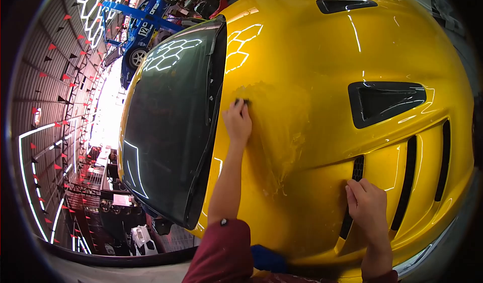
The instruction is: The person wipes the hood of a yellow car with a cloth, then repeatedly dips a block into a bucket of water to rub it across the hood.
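Note:
A glossy yellow car hood (312, 117) fills the middle and right of the head view. My left hand (236, 122) is closed on a small dark pad (242, 101), mostly hidden by the fingers, and presses it to the hood close to the windshield (168, 117). Around and below that hand, a hazy smeared film (289, 157) with ragged edges lies on the paint. My right hand (368, 202) is curled at the edge of a black slotted vent (358, 168); what its fingertips hold, if anything, is hidden.
A black hood scoop (387, 102) and more slotted vents (405, 182) interrupt the hood on the right. Something blue, perhaps a cloth (266, 258), shows at the bottom by my body. A blue race car (146, 29) stands beyond the windshield.

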Motion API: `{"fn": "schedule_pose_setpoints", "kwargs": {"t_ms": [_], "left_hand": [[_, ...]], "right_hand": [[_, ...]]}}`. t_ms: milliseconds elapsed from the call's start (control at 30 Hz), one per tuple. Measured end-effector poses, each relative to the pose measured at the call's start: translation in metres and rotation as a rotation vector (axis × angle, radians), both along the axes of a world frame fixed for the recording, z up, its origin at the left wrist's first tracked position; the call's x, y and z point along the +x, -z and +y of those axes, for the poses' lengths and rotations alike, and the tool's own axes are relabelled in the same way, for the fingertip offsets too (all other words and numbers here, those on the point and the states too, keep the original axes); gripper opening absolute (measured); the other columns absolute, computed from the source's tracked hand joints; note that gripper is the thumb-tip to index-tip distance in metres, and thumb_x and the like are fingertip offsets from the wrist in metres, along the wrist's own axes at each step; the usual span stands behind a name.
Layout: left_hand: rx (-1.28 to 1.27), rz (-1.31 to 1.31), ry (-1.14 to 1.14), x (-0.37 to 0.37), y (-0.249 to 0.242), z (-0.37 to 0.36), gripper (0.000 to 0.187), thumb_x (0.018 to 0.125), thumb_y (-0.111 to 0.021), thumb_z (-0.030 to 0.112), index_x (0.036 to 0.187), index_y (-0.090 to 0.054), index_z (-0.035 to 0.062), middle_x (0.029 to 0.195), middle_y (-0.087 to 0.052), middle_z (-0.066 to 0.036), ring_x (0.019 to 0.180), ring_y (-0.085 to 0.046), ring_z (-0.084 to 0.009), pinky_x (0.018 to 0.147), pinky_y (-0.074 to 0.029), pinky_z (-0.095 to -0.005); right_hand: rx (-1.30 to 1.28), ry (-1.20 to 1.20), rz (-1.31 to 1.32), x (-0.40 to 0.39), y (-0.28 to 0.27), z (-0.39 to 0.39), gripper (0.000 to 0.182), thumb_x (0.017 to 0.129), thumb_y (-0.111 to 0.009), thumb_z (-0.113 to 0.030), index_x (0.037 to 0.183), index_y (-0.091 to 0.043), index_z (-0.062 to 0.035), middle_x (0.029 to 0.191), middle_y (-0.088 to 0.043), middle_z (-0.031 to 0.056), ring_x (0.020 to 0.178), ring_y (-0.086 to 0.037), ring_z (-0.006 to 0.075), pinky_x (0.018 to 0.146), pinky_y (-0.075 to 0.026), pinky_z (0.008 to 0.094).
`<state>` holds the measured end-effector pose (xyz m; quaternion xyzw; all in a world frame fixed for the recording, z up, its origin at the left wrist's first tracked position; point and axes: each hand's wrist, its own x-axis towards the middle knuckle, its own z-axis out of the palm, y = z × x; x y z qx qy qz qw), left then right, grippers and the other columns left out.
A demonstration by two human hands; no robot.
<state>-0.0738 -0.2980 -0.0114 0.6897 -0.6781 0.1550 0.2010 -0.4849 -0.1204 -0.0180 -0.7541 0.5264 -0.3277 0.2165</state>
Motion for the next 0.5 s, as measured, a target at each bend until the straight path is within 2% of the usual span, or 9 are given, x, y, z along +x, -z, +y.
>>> {"fn": "schedule_pose_setpoints", "kwargs": {"t_ms": [167, 267, 333, 433, 500], "left_hand": [[0.071, 0.051, 0.16, -0.07, 0.002, 0.19, 0.032, 0.092, -0.068, 0.006, 0.123, -0.072, 0.0012, 0.131, -0.064, -0.026, 0.1, -0.057, -0.0427, 0.092, -0.048, -0.0457], [0.08, 0.031, 0.257, -0.061, -0.003, 0.165, 0.032, 0.091, -0.069, 0.003, 0.122, -0.072, 0.0009, 0.13, -0.065, -0.025, 0.101, -0.058, -0.0409, 0.092, -0.049, -0.0452], [0.116, 0.107, 0.269, -0.046, -0.008, 0.096, 0.03, 0.091, -0.068, 0.003, 0.121, -0.073, 0.0018, 0.129, -0.066, -0.023, 0.103, -0.058, -0.0402, 0.094, -0.049, -0.0452], [0.056, 0.075, 0.308, -0.025, 0.002, -0.008, 0.028, 0.093, -0.067, 0.004, 0.12, -0.072, 0.0032, 0.13, -0.066, -0.022, 0.103, -0.059, -0.0399, 0.094, -0.048, -0.0453], [0.069, 0.088, 0.324, -0.026, 0.002, -0.004, 0.029, 0.092, -0.067, 0.003, 0.12, -0.072, 0.004, 0.13, -0.066, -0.022, 0.104, -0.059, -0.0402, 0.095, -0.049, -0.0453]], "right_hand": [[0.002, 0.037, 0.005, 0.0, -0.004, 0.0, 0.008, 0.09, -0.072, -0.013, 0.095, -0.067, -0.0082, 0.075, -0.056, 0.0061, 0.062, -0.062, 0.0247, 0.053, -0.049, 0.0377], [-0.003, 0.011, -0.023, 0.003, -0.003, 0.001, 0.008, 0.09, -0.072, -0.014, 0.095, -0.068, -0.0084, 0.075, -0.056, 0.0056, 0.063, -0.062, 0.0246, 0.054, -0.05, 0.0375], [0.01, 0.0, 0.0, 0.004, -0.001, 0.002, 0.008, 0.091, -0.071, -0.014, 0.095, -0.068, -0.0087, 0.076, -0.057, 0.0055, 0.063, -0.062, 0.0247, 0.054, -0.05, 0.0375], [0.007, 0.007, 0.009, 0.003, 0.002, 0.001, 0.007, 0.091, -0.071, -0.015, 0.094, -0.067, -0.009, 0.076, -0.057, 0.0058, 0.064, -0.063, 0.0248, 0.054, -0.05, 0.0376], [0.0, 0.009, 0.006, 0.004, 0.005, -0.001, 0.007, 0.091, -0.071, -0.015, 0.094, -0.067, -0.0092, 0.076, -0.057, 0.006, 0.065, -0.063, 0.0248, 0.054, -0.051, 0.0378]]}}
